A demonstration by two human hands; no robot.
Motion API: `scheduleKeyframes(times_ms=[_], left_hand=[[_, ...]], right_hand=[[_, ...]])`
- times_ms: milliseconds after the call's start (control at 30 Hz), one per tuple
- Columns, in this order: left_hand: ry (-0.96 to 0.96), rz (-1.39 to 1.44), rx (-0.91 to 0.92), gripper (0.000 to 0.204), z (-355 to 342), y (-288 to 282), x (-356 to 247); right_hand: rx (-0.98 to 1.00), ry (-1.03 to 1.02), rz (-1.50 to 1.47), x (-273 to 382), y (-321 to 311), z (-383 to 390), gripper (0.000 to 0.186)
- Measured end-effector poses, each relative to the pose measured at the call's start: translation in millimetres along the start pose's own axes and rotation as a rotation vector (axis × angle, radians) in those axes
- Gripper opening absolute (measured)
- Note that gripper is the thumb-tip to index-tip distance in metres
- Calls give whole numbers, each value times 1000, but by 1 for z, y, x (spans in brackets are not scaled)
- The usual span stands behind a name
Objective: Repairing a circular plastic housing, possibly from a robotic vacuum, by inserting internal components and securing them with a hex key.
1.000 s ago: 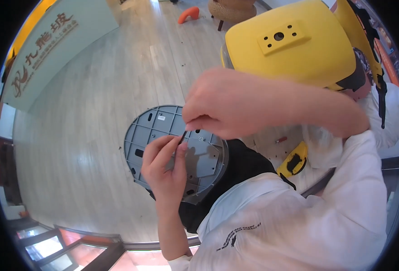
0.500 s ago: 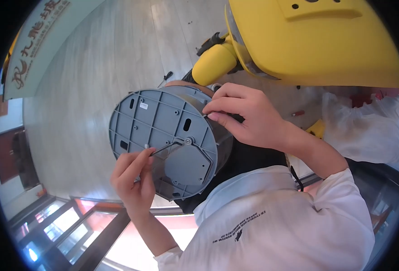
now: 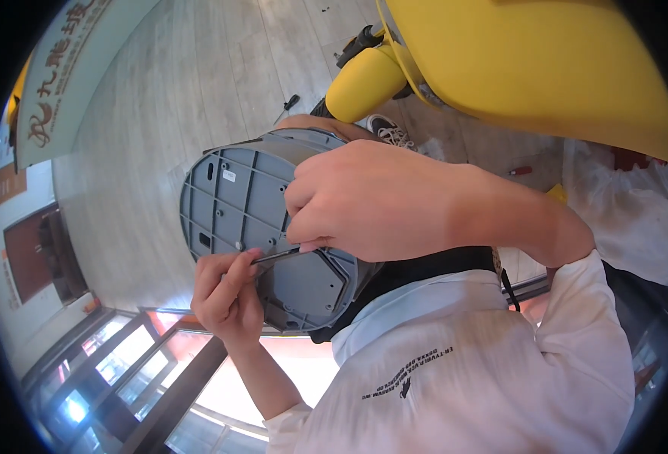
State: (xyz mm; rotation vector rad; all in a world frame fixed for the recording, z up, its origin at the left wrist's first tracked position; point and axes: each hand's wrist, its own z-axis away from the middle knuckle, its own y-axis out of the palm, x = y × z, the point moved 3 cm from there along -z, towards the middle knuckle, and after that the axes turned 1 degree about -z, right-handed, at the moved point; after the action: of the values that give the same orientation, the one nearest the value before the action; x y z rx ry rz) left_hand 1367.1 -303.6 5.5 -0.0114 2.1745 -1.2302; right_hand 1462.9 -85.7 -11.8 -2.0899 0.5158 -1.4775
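A round grey plastic base [image 3: 235,198] with a ribbed underside rests on my lap, tilted, its flat underside facing me. My left hand [image 3: 228,299] is closed around a dark L-shaped hex key [image 3: 277,256], which lies across the base towards a bolt by the flat panel [image 3: 303,281]. Over that bolt is my right hand [image 3: 375,200], fingers curled and pinched at the far end of the hex key. Its back hides the bolt and the key's tip, and what the fingers pinch cannot be made out.
A large yellow machine body [image 3: 530,68] with a yellow rounded part [image 3: 365,83] stands at the upper right. On the wooden floor lie a black-handled screwdriver [image 3: 291,101] and a red-handled tool [image 3: 521,170]. A clear plastic bag [image 3: 614,212] sits at the right.
My right hand has moved down and left from the base's rim to the bolt at the hex key's end. My left hand keeps its hold on the key.
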Motion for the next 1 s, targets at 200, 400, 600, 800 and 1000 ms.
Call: scheduleKeyframes(times_ms=[200, 400, 600, 800, 1000], left_hand=[[25, -30, -20, 26, 1, -1, 2], [62, -111, 32, 22, 0, -1, -1], [195, -282, 72, 21, 1, -8, -16], [241, -312, 58, 31, 7, -5, -21], [196, -308, 86, 31, 6, -3, -21]], right_hand=[[126, 67, -76, 0, -5, -14, 13], [177, -19, -47, 3, -17, -23, 11], [285, 24, 53, 13, -24, -28, 6], [277, -103, -4, 29, -28, -38, 8], [305, -135, -13, 29, -21, -53, 12]])
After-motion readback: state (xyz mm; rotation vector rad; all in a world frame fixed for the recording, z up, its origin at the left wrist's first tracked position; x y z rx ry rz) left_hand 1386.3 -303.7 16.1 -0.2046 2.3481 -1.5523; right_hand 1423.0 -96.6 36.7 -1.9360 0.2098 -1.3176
